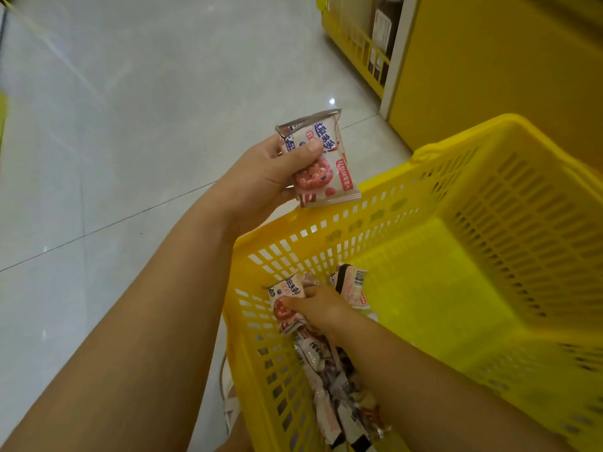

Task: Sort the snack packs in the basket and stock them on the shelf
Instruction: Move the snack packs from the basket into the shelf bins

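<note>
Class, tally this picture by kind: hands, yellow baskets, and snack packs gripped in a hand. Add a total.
Hands: 2, the left hand and the right hand
Yellow baskets: 1, the basket
Gripped snack packs: 2, the upper pack in the left hand, the lower pack in the right hand
Total: 5
The heap of packs in the basket overlaps too much to count.

A yellow shelf point(331, 19) stands at top right, its slatted rail point(357, 44) fronting brown goods point(388, 14). Right of the shelf rise a white post point(396, 60) and a yellow panel point(489, 60). Left of the shelf spreads a glossy pale tile floor point(130, 125) with thin dark grout lines and a small glint point(332, 101).
</note>
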